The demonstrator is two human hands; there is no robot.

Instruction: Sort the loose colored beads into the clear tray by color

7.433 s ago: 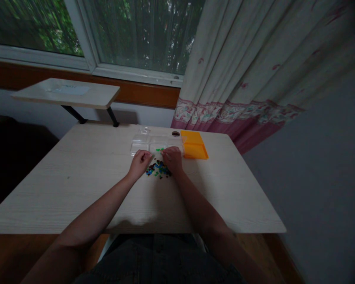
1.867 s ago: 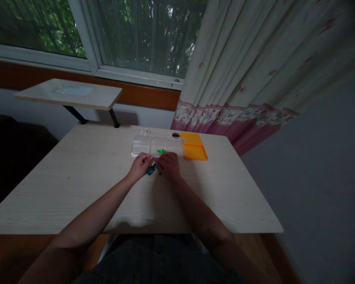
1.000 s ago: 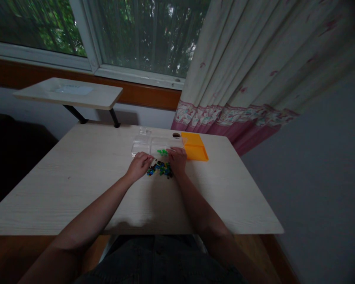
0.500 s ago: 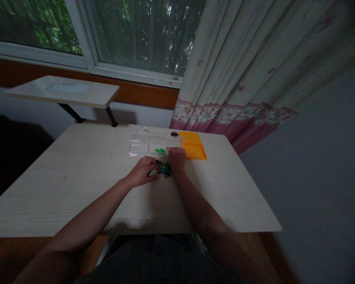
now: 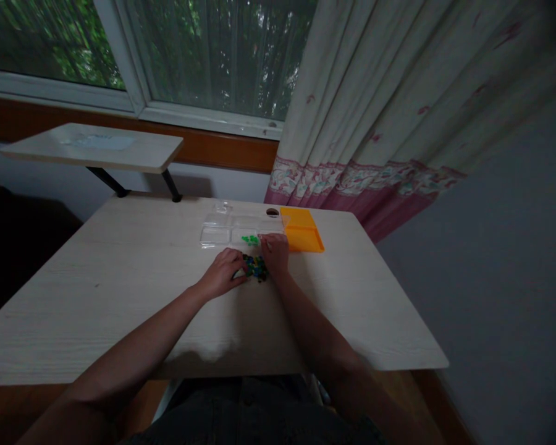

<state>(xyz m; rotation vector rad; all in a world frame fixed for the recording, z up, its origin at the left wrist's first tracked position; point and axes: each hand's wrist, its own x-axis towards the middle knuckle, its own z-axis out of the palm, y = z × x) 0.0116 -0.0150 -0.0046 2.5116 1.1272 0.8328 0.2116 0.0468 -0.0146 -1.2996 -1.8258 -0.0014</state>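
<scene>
A pile of small beads (image 5: 256, 267) in dark, blue, green and yellow tones lies on the table. At its left edge rests my left hand (image 5: 223, 272), thumb and fingers apart and curved around the side of the pile. Beyond the pile is a clear plastic compartment tray (image 5: 215, 236). Small bright green pieces (image 5: 250, 240) sit in one of its front compartments. My right hand (image 5: 275, 252) is over the tray's front right part, beside the green pieces, with its fingers pinched together. Whatever is between those fingertips is too small to make out.
An orange tray (image 5: 303, 230) lies to the right of the clear one. Behind them the pale wooden table (image 5: 139, 296) has a round dark hole (image 5: 272, 212). A raised shelf (image 5: 97, 148) stands at the back left, and a curtain (image 5: 352, 154) hangs behind the table.
My right hand has shifted slightly left, closer to the green pieces. My left hand stays at the pile's left edge. The whole view has tilted a little.
</scene>
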